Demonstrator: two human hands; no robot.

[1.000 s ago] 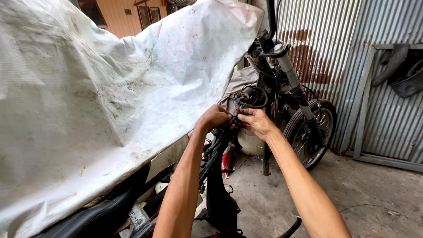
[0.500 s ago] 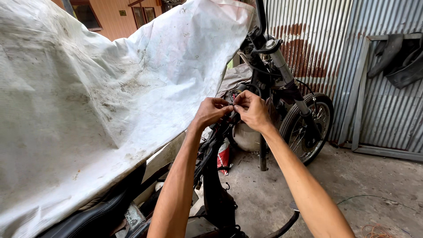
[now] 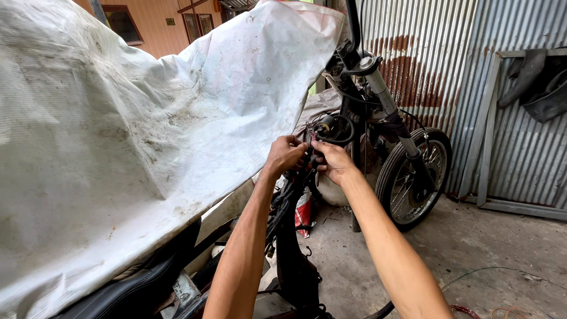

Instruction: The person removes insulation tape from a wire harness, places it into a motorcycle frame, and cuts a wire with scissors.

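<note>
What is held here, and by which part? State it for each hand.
Both the left hand and the right hand pinch the motorcycle's wiring bundle with their fingers, near the steering head. Which wire or connector each grips cannot be told.

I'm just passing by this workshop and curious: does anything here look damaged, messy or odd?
Yes. The motorcycle is stripped, its wiring hanging bare where the left hand and right hand work. The white tarp is stained, and the corrugated wall shows rust patches.
</note>
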